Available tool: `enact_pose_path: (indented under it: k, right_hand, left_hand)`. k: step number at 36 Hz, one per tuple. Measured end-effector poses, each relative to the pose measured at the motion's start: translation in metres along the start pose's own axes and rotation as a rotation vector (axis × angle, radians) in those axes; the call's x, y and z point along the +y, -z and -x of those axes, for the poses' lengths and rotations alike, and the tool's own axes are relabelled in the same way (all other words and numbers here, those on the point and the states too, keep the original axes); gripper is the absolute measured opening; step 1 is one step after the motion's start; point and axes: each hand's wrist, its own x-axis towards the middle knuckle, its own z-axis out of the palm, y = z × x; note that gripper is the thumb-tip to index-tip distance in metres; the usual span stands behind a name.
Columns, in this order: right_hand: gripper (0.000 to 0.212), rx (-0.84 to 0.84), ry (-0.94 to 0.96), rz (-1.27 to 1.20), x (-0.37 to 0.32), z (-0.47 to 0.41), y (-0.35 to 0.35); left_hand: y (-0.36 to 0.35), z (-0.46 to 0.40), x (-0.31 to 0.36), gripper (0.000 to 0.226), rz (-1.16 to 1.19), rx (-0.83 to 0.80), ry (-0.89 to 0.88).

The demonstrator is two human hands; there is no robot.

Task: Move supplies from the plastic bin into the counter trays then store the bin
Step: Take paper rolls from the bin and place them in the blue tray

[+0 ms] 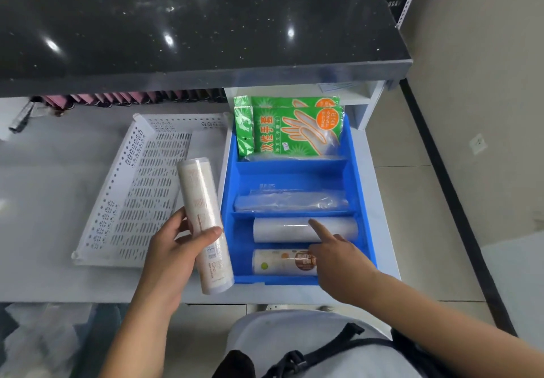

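Note:
A blue plastic bin (360, 189) with dividers stands on the white counter. It holds green glove packs (291, 130) at the far end, a clear bag bundle (291, 201), a plain white roll (282, 229) and a labelled roll (279, 261) at the near end. My left hand (173, 257) grips a long wrapped roll (203, 216), held upright-tilted between the bin and the white perforated tray (138, 189). My right hand (338, 254) hovers over the bin's near compartments, index finger stretched out and touching the plain white roll, holding nothing.
A black speckled countertop (191, 30) overhangs the far side. Under it sits a row of pink and dark items (132, 99). A white shelf unit (365, 104) stands behind the bin. Tiled floor lies to the right.

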Motion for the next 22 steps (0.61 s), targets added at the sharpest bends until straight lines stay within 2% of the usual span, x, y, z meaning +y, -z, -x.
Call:
enact_pose_path:
  k: [8,10,12,15,17,19,22]
  right_hand:
    - [0.029,0.089,-0.01,-0.154,0.002,0.014,-0.002]
    - [0.034,0.157,-0.033,-0.266,0.006,0.025,0.003]
    - [0.035,0.295,-0.076,-0.386,0.012,0.036,0.008]
    - [0.03,0.592,-0.21,-0.655,0.025,0.05,0.009]
    - [0.028,0.694,-0.334,-0.966,0.034,0.058,0.01]
    - [0.027,0.688,-0.422,-1.241,0.042,0.062,0.011]
    - [0.031,0.574,-0.46,-1.475,0.051,0.066,0.005]
  left_hand:
    - [-0.016,-0.006,0.029,0.061,-0.254,-0.157,-0.104]
    - [-0.024,-0.009,0.035,0.065,-0.351,-0.195,-0.155]
    - [-0.034,-0.012,0.04,0.07,-0.46,-0.255,-0.216]
    - [-0.055,-0.014,0.045,0.075,-0.66,-0.381,-0.314]
    - [-0.071,-0.014,0.046,0.073,-0.835,-0.45,-0.39]
    - [-0.086,-0.012,0.045,0.07,-1.042,-0.491,-0.491]
    - [-0.105,-0.01,0.037,0.066,-1.22,-0.529,-0.601]
